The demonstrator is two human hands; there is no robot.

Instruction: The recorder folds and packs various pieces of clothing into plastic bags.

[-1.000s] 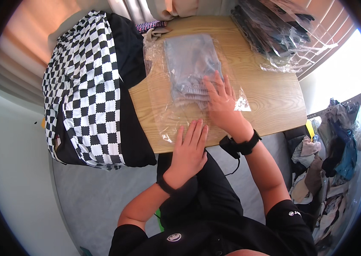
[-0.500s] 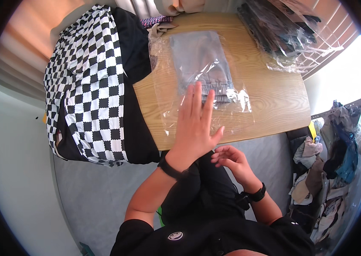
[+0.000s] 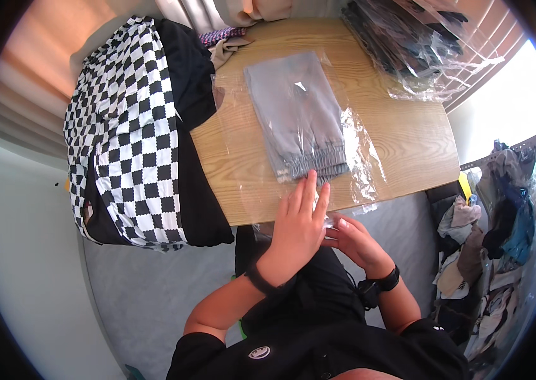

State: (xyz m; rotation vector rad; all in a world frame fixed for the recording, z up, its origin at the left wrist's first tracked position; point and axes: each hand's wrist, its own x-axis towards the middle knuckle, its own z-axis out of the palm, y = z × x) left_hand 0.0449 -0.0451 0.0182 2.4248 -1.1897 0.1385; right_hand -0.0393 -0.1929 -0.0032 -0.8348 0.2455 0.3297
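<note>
Folded grey trousers (image 3: 299, 114) with a gathered elastic waistband lie inside a clear plastic bag (image 3: 366, 152) on the wooden table. The waistband end points toward me. My left hand (image 3: 296, 221) is stretched out over the near end of the bag, fingers extended, one fingertip at the waistband. Just right of it, beyond the table's front edge, my right hand (image 3: 360, 244) pinches the bag's near edge between thumb and fingers. Part of that edge is hidden behind my left hand.
Black cloth and black-and-white checked fabric (image 3: 135, 126) drape over the left side of the wooden table (image 3: 410, 139). A stack of bagged garments (image 3: 404, 47) sits at the far right. Right of the table, a rack (image 3: 508, 190) holds hung and piled clothes.
The bag with the trousers has slid toward me and its near part now overhangs the table edge. My left hand has moved down with it, and my right hand has closed on the bag's edge.
</note>
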